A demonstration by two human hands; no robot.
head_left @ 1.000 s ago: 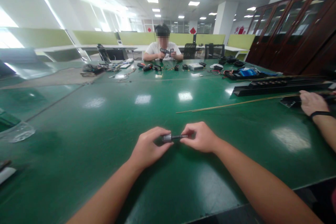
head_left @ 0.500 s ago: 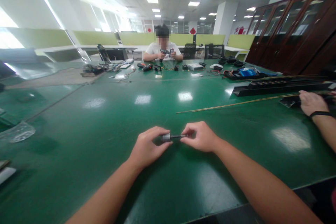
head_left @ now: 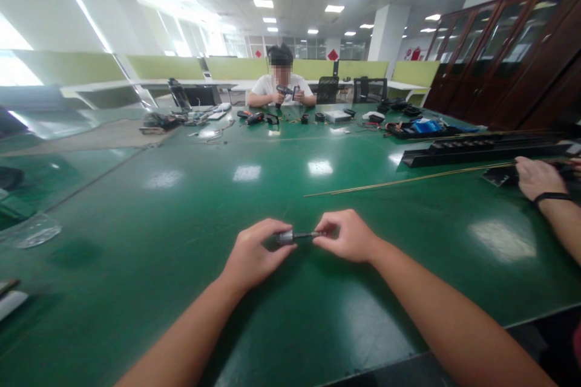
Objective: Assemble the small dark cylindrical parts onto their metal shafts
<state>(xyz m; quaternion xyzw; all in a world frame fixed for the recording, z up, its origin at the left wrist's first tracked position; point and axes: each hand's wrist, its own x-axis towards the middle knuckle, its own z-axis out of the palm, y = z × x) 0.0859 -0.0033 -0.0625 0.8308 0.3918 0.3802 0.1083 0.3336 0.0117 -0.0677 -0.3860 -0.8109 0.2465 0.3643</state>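
Observation:
My left hand (head_left: pixel 256 257) is closed round a small silver cylinder (head_left: pixel 285 237), thumb and fingers on either side. A thin dark rod (head_left: pixel 303 235) runs out of the cylinder to the right, lying level. The far tip of that rod is pinched between the thumb and fingers of my right hand (head_left: pixel 347 236), which partly hide it. Both hands are just over the green tabletop (head_left: pixel 190 290), close to its front edge. Whether the cylinder is a motor or a tool bit, I cannot make out.
Thin brass-coloured rods (head_left: pixel 385 185) lie beyond my right hand. A black channel (head_left: pixel 436 157) and a co-worker's hand (head_left: pixel 540 178) are at the right. Across the table, a person (head_left: pixel 261 89) holds a power drill (head_left: pixel 285 90). A clear plastic piece (head_left: pixel 39 233) lies left.
My hands stay almost still, holding the cylinder and rod as before. At the left edge, a dark shape has come further into view.

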